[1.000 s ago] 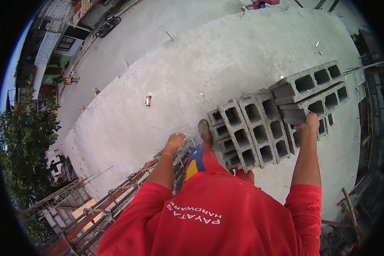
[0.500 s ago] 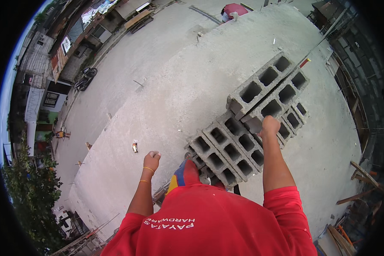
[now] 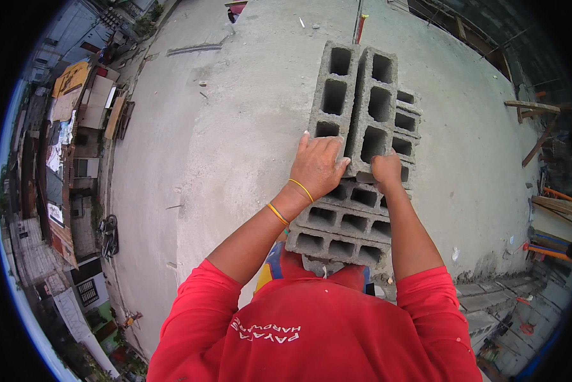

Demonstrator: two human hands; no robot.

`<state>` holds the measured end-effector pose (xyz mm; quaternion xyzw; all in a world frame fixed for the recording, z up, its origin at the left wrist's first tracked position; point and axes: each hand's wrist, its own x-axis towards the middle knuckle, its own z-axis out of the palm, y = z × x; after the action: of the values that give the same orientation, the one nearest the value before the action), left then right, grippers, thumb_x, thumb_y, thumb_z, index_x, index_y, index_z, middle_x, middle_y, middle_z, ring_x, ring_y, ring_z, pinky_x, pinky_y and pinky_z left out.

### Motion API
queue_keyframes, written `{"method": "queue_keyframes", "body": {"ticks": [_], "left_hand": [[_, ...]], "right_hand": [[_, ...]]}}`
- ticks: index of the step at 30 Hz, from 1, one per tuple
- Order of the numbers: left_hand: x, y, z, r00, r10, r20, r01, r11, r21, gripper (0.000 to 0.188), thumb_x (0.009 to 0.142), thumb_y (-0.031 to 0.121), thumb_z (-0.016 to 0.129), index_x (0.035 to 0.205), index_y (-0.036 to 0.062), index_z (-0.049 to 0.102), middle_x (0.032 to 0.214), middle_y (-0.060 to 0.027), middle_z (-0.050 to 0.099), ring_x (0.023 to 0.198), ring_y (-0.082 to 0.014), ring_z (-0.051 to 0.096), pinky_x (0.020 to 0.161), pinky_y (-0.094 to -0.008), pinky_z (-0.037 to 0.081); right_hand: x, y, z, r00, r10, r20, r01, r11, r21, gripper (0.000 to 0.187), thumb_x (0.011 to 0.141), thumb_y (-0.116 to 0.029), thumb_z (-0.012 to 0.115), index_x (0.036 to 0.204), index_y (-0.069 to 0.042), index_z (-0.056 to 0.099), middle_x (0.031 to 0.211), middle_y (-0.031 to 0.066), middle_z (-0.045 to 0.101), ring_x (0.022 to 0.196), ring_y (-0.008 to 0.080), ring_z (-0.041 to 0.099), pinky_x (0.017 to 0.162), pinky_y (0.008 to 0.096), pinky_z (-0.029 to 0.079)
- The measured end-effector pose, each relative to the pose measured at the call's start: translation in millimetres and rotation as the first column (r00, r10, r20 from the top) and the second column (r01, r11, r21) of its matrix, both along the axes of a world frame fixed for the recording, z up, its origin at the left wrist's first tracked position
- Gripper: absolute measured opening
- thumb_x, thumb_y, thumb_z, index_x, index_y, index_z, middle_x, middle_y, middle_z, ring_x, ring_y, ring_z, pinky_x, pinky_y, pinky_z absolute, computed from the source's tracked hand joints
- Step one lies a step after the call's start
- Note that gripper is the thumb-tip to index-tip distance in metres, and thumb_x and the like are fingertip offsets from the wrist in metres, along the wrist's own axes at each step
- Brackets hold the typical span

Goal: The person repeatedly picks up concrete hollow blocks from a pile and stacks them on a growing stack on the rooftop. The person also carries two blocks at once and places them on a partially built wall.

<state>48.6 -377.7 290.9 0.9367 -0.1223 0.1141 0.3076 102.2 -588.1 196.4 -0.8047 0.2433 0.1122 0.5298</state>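
Two grey hollow concrete blocks lie side by side on top of a stack, their holes facing up and a narrow gap between them. My left hand [image 3: 318,164] is on the near end of the left block [image 3: 329,70], its fingers bent over the edge by the nearest hole. On the near end of the right block [image 3: 379,83], my right hand [image 3: 386,170] is closed, with its fingertips partly hidden. Underneath, more hollow blocks [image 3: 343,233] lie in rows with their holes showing, close in front of my legs.
Pale concrete ground [image 3: 248,95] spreads around the stack. A thin rod with a red and yellow end [image 3: 361,28] is just beyond the top blocks. Wooden planks [image 3: 540,130] lie at the right. At the far left are a parked motorcycle [image 3: 108,235] and low buildings.
My left hand has come from the left, where it held nothing, onto the left top block. My right hand remains at the right block. The view has turned, so the stack now appears straight ahead.
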Motion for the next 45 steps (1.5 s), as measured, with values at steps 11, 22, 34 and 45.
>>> {"method": "queue_keyframes", "body": {"ticks": [11,22,34,45], "left_hand": [[13,-12,-44,0.999,0.010,-0.053,-0.003,0.992,0.127,0.058,0.092,0.034,0.062,0.131,-0.0067,0.048,0.082,-0.0163,0.066,0.084,-0.0335,0.066,0.117,-0.0594,0.021],[14,-22,-50,1.000,-0.022,-0.017,0.026,0.953,0.303,0.046,0.096,0.025,0.054,0.125,-0.0110,0.054,0.081,-0.0206,0.069,0.082,-0.0347,0.067,0.118,-0.0542,0.023],[18,-3,-51,0.991,-0.133,-0.015,0.133,0.979,0.152,0.052,0.095,0.023,0.056,0.132,-0.0133,0.049,0.091,-0.0196,0.068,0.095,-0.0337,0.065,0.118,-0.0556,0.020],[23,4,-50,0.975,-0.205,-0.088,0.214,0.970,0.117,0.056,0.093,0.020,0.059,0.132,-0.0168,0.045,0.094,-0.0159,0.065,0.098,-0.0296,0.061,0.120,-0.0567,0.015]], "right_hand": [[4,2,-12,0.959,0.262,-0.109,-0.283,0.854,-0.437,0.042,0.078,-0.011,0.055,0.116,0.003,0.067,0.104,0.0263,0.071,0.102,0.0437,0.066,0.091,0.0452,0.052],[-1,15,39,0.975,-0.065,-0.210,0.008,0.965,-0.262,0.046,0.085,-0.016,0.056,0.130,-0.005,0.058,0.128,0.0236,0.064,0.120,0.0390,0.061,0.100,0.0453,0.050],[-37,11,26,0.987,-0.044,-0.157,0.007,0.973,-0.231,0.037,0.077,-0.010,0.060,0.110,0.004,0.068,0.105,0.0287,0.069,0.102,0.0409,0.068,0.085,0.0435,0.055],[-240,49,70,0.950,-0.243,-0.195,0.227,0.968,-0.104,0.045,0.074,0.000,0.067,0.119,0.001,0.064,0.098,0.0134,0.073,0.087,0.0224,0.066,0.081,0.0355,0.052]]}}
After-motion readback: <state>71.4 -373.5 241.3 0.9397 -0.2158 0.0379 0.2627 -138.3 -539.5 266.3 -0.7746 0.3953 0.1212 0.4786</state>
